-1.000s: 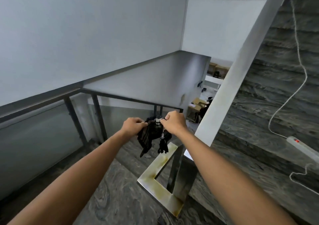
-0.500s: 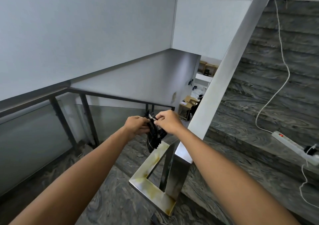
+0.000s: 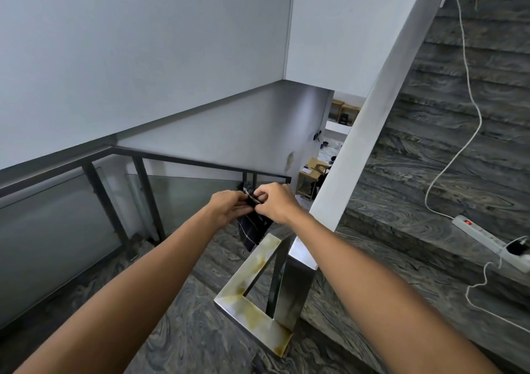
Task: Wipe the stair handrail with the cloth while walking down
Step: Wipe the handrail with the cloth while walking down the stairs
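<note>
A dark striped cloth [image 3: 253,228] hangs bunched between my two hands at arm's length. My left hand [image 3: 228,208] pinches its upper left edge and my right hand [image 3: 275,203] grips its top from the right. Just below them runs the stainless steel handrail [image 3: 252,310], square in section and stained yellow, bending at a corner by the landing. The cloth's lower tip hangs close above the rail's upper end; whether it touches is unclear.
A dark metal railing with glass panels [image 3: 120,190] borders the landing at left. Grey marble steps [image 3: 430,201] climb at right, carrying a white power strip [image 3: 484,240] and its trailing cable [image 3: 470,95]. A white slanted beam [image 3: 372,109] rises beside the handrail.
My hands have drawn closer together and gathered the cloth into a tighter, folded bunch. The view has shifted slightly left and toward the handrail.
</note>
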